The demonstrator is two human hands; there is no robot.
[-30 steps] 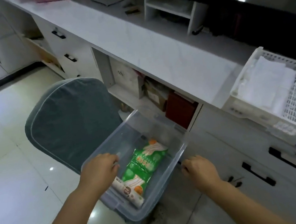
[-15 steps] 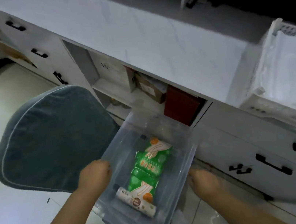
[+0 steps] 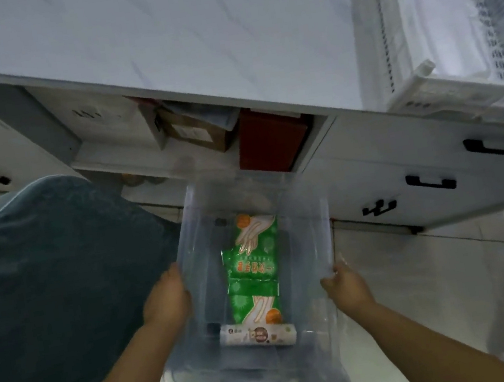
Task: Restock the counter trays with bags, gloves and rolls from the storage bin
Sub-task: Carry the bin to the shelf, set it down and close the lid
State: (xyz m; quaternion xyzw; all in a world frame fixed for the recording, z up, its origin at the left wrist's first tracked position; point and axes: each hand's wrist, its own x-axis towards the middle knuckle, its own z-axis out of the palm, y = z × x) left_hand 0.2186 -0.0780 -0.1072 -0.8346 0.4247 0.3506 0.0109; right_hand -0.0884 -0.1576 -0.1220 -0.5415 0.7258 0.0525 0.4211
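White worktop point(image 3: 190, 46) is stretching across above the far end of the clear storage bin point(image 3: 306, 235), which is sitting low in front of the cupboards. Inside the bin a green glove pack point(image 3: 252, 266) is lying flat along the middle. A small white roll point(image 3: 259, 338) is lying crosswise at the near end, touching the pack. The left hand point(image 3: 167, 298) is holding the bin's left wall, its grip clamped on the rim. The right hand point(image 3: 345, 285) is pinching the rim of the right wall. Just left of the bin a teal chair cushion point(image 3: 55, 285) is filling the view. Beyond the bin's far end a red box point(image 3: 272, 142) and a cardboard box point(image 3: 196, 130) are sitting in an open shelf under the worktop. Far right of the bin, a white slotted tray point(image 3: 391, 39) is resting on the worktop, holding white sheets.
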